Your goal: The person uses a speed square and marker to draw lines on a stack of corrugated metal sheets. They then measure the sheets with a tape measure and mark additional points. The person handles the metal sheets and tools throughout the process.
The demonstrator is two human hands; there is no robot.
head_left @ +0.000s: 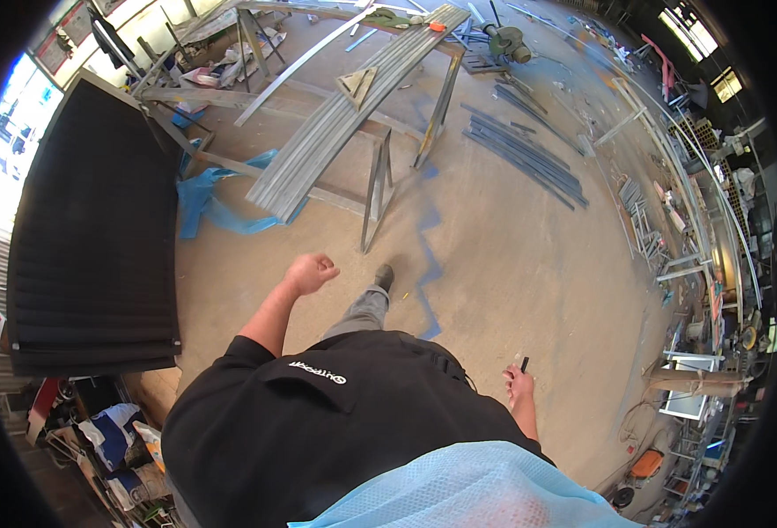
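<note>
Over the workshop floor (529,273), your right hand (518,382) grips a small black stick (525,363).
The stick is low at your right side, its dark end poking up from your closed fingers. Your left hand (312,275) is out in front of you, near your shoe (384,278), fingers curled; whether it holds anything, I cannot tell. Ahead of it stands a grey trestle (374,189), with long grey bars (318,141) lying across it and a triangle (356,85) resting on the bars.
</note>
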